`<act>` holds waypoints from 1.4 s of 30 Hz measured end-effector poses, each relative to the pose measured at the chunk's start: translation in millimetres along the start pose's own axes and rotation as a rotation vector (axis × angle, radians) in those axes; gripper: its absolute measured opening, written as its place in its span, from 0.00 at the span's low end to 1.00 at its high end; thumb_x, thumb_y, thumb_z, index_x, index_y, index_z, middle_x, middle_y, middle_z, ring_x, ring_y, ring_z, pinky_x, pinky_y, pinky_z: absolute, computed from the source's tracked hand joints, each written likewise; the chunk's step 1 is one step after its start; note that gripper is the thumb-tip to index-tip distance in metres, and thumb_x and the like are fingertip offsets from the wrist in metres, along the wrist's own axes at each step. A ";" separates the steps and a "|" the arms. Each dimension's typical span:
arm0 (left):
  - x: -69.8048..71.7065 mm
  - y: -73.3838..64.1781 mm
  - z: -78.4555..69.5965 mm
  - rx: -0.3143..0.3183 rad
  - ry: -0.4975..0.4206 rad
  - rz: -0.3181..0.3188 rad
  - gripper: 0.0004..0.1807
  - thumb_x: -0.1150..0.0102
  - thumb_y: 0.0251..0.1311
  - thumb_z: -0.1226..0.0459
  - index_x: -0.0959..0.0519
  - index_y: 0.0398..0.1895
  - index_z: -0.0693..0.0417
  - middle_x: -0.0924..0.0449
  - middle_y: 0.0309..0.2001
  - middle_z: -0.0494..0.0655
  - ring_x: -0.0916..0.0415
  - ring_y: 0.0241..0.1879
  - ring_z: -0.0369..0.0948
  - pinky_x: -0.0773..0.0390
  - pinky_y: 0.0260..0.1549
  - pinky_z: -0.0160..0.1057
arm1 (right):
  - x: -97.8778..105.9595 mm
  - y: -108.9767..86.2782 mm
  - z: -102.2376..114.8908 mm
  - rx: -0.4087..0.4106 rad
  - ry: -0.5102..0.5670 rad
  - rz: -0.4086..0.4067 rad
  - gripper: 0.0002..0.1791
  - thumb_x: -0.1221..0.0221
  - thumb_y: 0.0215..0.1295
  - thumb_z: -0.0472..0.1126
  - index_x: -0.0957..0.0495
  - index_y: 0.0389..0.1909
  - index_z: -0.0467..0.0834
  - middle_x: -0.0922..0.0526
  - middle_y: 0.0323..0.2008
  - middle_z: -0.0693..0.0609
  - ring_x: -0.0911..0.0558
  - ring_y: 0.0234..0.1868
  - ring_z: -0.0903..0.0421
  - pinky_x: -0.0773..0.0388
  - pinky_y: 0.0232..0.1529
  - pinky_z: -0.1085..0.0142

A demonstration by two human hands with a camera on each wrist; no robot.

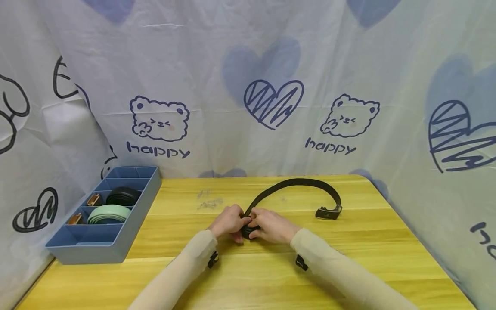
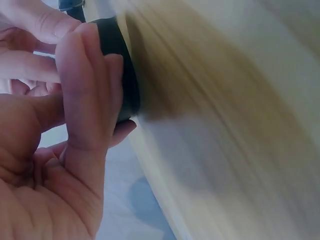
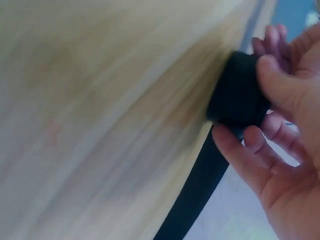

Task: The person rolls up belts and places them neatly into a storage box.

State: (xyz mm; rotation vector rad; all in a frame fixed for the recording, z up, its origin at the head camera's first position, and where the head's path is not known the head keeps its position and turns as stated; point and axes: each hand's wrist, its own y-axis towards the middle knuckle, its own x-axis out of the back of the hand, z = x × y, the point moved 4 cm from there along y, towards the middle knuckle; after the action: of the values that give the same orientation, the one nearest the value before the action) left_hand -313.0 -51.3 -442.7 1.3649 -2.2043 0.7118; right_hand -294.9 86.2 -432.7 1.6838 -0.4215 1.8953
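Note:
A black belt point(image 1: 298, 182) stands on its edge on the wooden table, arching away to the right. Its dark buckle point(image 1: 328, 213) lies at the free end. The other end is wound into a small coil point(image 3: 239, 92) between both hands. My left hand point(image 1: 229, 221) holds the coil from the left, with fingers along its side in the left wrist view. From the right, my right hand point(image 1: 271, 225) grips the coil between thumb and fingers. The fingers partly hide the coil in every view.
A blue-grey divided box point(image 1: 140, 224) stands at the table's left. Inside are a rolled black belt point(image 1: 123, 196), a rolled pale green belt point(image 1: 110, 214) and gold-coloured buckles point(image 1: 94, 199). A printed white curtain point(image 1: 217, 129) hangs behind the table point(image 1: 255, 275).

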 end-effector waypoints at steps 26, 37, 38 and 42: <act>7.5 8.4 2.2 -0.015 0.081 0.022 0.17 0.43 0.69 0.57 0.18 0.25 0.59 0.19 0.15 0.54 0.21 0.13 0.42 0.21 0.18 0.38 | 3.7 -3.0 -10.1 0.013 0.006 0.006 0.14 0.33 0.60 0.45 0.13 0.47 0.47 0.22 0.45 0.52 0.27 0.45 0.56 0.26 0.50 0.63; 0.3 5.7 3.3 -0.023 -0.022 0.060 0.16 0.48 0.72 0.54 0.22 0.34 0.57 0.20 0.14 0.54 0.22 0.10 0.42 0.19 0.18 0.43 | 7.4 -7.6 -9.1 0.050 -0.077 -0.073 0.12 0.30 0.57 0.42 0.13 0.43 0.47 0.19 0.41 0.53 0.22 0.43 0.57 0.23 0.48 0.64; 0.2 5.8 2.8 -0.024 -0.029 0.059 0.16 0.48 0.72 0.54 0.22 0.33 0.58 0.19 0.14 0.54 0.22 0.10 0.42 0.19 0.17 0.43 | 7.7 -7.8 -8.4 0.039 -0.082 -0.086 0.12 0.29 0.56 0.42 0.13 0.41 0.46 0.18 0.39 0.53 0.22 0.42 0.57 0.22 0.47 0.64; -1.0 5.1 2.7 -0.007 -0.045 0.060 0.16 0.48 0.72 0.56 0.23 0.33 0.59 0.19 0.15 0.54 0.22 0.11 0.42 0.19 0.18 0.44 | 7.6 -7.4 -4.3 -0.007 -0.096 -0.105 0.10 0.28 0.53 0.41 0.12 0.37 0.46 0.16 0.34 0.54 0.20 0.38 0.58 0.21 0.43 0.65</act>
State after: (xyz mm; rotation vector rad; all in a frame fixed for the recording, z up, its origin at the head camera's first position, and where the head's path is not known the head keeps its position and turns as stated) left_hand -317.4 -50.5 -446.3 1.3280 -2.2895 0.7001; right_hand -294.4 96.1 -426.9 1.7620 -0.3689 1.7416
